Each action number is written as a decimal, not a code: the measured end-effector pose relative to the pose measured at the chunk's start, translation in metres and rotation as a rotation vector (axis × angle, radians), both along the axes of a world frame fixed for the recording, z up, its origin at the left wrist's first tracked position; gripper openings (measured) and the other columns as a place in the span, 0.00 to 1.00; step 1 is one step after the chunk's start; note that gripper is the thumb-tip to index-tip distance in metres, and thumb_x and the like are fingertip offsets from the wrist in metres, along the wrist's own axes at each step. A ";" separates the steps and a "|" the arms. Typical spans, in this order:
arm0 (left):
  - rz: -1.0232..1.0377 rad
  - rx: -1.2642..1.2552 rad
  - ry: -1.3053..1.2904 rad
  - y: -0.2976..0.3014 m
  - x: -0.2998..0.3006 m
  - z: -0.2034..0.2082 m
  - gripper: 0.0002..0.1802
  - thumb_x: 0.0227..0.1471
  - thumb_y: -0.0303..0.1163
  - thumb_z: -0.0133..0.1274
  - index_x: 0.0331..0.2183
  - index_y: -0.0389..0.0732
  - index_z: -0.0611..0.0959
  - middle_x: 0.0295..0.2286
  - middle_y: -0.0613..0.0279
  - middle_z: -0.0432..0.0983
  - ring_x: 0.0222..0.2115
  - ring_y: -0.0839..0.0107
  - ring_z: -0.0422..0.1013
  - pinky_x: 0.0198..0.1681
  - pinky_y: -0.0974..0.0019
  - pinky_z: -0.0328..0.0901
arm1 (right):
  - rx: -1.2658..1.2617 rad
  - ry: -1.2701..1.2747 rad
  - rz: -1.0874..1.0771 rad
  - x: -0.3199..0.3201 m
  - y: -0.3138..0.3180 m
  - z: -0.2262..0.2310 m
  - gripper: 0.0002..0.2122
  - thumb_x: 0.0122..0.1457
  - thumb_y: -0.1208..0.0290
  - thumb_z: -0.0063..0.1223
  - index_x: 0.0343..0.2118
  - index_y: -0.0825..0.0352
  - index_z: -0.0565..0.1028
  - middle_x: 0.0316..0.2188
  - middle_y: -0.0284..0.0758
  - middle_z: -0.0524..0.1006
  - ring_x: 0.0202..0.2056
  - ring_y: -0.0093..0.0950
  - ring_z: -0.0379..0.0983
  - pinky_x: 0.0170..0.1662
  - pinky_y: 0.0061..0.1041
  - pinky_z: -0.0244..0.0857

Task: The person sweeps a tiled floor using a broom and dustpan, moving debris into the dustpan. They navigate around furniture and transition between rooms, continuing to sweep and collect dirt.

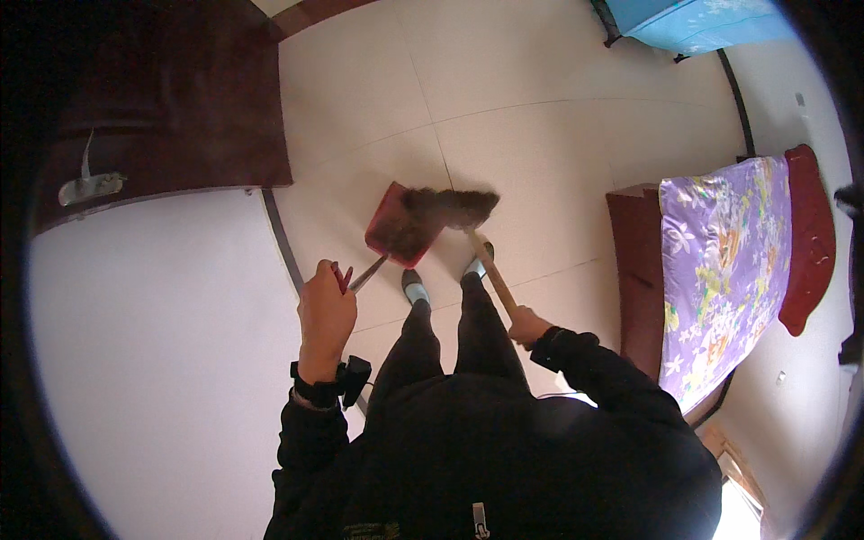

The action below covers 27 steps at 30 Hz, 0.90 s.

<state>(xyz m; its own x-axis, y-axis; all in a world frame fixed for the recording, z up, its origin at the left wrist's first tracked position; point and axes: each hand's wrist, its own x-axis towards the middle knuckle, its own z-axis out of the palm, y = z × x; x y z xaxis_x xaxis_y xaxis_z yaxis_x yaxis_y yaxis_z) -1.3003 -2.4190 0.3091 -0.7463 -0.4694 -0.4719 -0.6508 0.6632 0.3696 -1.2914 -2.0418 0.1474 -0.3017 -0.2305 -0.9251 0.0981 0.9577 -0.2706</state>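
The left hand [326,310] is closed around the handle of a red dustpan [384,223]. The right hand [529,326] grips a broom [493,274] by its pale stick. Its dark, fuzzy, blurry bristles [470,208] reach over the pan, just past the shoes [415,290].

Left hand [326,310], right hand [529,326]: two hands. One wooden-handled broom [488,265], one red dustpan [385,225]. Left shoe [414,288], right shoe [479,262] make two. One bed [634,279], one purple floral bedcover [720,274], one dark-red headboard [809,238]. One brown door [198,99], one lever handle [90,189]. Two wall plates [798,99] [781,378].
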 end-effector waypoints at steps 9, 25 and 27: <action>-0.002 0.004 -0.067 -0.034 0.040 0.001 0.09 0.43 0.22 0.49 0.31 0.31 0.72 0.27 0.44 0.74 0.31 0.50 0.72 0.35 0.56 0.66 | 0.113 0.019 -0.327 -0.082 -0.015 0.101 0.10 0.47 0.71 0.52 0.20 0.75 0.71 0.13 0.38 0.72 0.14 0.26 0.69 0.16 0.26 0.63; 0.027 0.016 -0.110 -0.046 0.059 0.004 0.12 0.44 0.21 0.48 0.36 0.33 0.71 0.27 0.41 0.74 0.32 0.44 0.71 0.35 0.48 0.64 | -0.135 0.481 0.325 0.019 -0.080 -0.089 0.12 0.45 0.66 0.53 0.22 0.74 0.72 0.15 0.42 0.73 0.22 0.39 0.73 0.24 0.33 0.66; 0.016 -0.002 -0.087 -0.049 0.056 0.003 0.12 0.44 0.22 0.48 0.36 0.33 0.71 0.27 0.41 0.74 0.32 0.44 0.71 0.35 0.48 0.64 | -0.104 0.158 0.114 0.017 -0.074 -0.045 0.12 0.45 0.68 0.53 0.23 0.74 0.71 0.15 0.42 0.72 0.18 0.39 0.71 0.21 0.31 0.65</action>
